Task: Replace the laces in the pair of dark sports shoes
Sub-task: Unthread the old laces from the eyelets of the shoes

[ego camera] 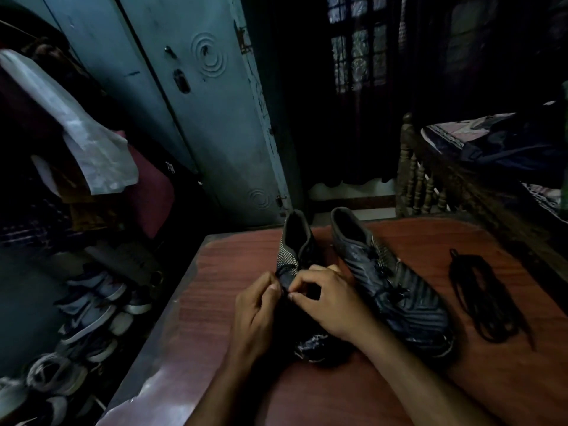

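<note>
Dim room, reddish wooden tabletop (384, 379) beside a blue-grey cupboard (196, 118). Both hands meet over the left shoe (292, 250) near the tabletop's middle: left hand (255, 315) and right hand (325, 302) have curled fingers pinching at its lacing area; what exactly they pinch is too dark to tell. Just beside it stands the right shoe (396, 287). Loose black laces (485, 299) lie near the right edge.

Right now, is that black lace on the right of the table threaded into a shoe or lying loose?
Loose: the black lace lies bundled on the table, apart from both shoes.
</note>
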Tool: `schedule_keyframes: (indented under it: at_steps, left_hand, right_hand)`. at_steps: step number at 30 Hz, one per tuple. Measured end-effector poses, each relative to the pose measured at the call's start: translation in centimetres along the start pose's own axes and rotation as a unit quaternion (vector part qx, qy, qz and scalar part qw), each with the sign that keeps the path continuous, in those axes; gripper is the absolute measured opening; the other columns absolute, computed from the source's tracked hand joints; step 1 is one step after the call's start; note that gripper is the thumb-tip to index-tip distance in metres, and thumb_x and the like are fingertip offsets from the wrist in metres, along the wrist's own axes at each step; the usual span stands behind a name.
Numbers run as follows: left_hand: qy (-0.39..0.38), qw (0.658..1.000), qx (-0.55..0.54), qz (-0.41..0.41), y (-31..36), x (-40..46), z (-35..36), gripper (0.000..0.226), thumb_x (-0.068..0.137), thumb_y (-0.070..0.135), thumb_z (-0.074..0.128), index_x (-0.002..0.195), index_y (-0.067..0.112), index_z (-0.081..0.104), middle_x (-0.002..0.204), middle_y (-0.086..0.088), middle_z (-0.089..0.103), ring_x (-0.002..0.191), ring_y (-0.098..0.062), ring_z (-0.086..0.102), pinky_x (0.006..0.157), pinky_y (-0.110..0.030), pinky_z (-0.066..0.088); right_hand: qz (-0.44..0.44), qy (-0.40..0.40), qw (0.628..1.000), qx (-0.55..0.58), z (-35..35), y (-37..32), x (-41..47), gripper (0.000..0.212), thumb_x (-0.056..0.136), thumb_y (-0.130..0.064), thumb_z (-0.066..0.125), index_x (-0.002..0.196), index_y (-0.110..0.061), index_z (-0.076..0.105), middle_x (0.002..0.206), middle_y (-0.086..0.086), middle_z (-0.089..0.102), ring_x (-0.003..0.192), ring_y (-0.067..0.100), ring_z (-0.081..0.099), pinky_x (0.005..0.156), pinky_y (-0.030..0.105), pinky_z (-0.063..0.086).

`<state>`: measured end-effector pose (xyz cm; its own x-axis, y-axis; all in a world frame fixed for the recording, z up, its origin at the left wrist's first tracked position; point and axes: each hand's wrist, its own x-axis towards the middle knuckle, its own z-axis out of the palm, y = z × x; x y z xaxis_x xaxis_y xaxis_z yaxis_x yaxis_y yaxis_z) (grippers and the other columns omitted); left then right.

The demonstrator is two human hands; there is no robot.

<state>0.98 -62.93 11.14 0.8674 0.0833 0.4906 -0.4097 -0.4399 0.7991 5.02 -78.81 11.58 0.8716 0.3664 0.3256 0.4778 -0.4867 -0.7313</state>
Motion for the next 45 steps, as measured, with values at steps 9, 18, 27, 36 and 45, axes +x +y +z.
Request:
schedule_keyframes:
  at_steps: [9,18,27,36,45]
  left_hand:
    - [-0.037,0.995,0.097,0.005,-0.6,0.7,-0.1,0.043,0.078,0.017,0.060,0.117,0.026,0.074,0.099,0.016,0.065,0.094,-0.004,0.066,0.082,-0.016,0.047]
    - [-0.008,0.997,0.079,0.004,-1.1,0.7,-0.1,0.022,0.084,0.007,0.063,0.096,0.023,0.072,0.091,0.008,0.068,0.089,-0.011,0.066,0.075,-0.022,0.047]
    - [0.072,0.978,-0.145,-0.133,-0.7,0.5,0.2,0.017,0.107,0.017,0.051,0.094,0.021,0.063,0.104,-0.008,0.074,0.101,-0.029,0.069,0.091,-0.048,0.053]
    - [0.135,0.967,-0.162,-0.142,-0.9,1.0,-0.2,0.014,0.107,0.012,0.048,0.096,0.014,0.056,0.079,0.004,0.058,0.070,-0.010,0.050,0.065,-0.032,0.042]
    - [0.160,0.955,-0.200,-0.149,-0.3,0.9,0.0,0.012,0.109,0.011,0.042,0.105,0.012,0.053,0.067,0.006,0.053,0.053,-0.006,0.048,0.052,-0.024,0.047]
  right_hand:
    - [-0.045,-0.077,0.979,0.185,-1.1,-0.4,0.4,0.008,0.079,-0.028,0.081,0.083,-0.033,0.077,0.094,-0.008,0.072,0.097,0.007,0.067,0.098,0.035,0.049]
    - [-0.011,-0.044,0.970,0.239,-0.8,-0.3,0.3,0.011,0.079,-0.018,0.077,0.081,-0.029,0.074,0.091,-0.006,0.073,0.092,0.009,0.068,0.091,0.034,0.052]
    - [0.115,0.117,0.955,0.248,0.7,0.6,0.8,0.031,0.079,0.000,0.074,0.088,-0.025,0.057,0.076,-0.005,0.056,0.068,0.010,0.056,0.072,0.029,0.049]
    - [0.132,0.128,0.955,0.233,0.4,0.5,0.7,0.030,0.084,-0.003,0.070,0.101,-0.022,0.054,0.091,0.002,0.058,0.059,0.000,0.053,0.060,0.015,0.045]
    - [0.131,0.120,0.961,0.213,0.4,0.6,0.6,0.030,0.085,-0.007,0.070,0.101,-0.027,0.055,0.093,0.000,0.060,0.064,0.006,0.054,0.064,0.024,0.048]
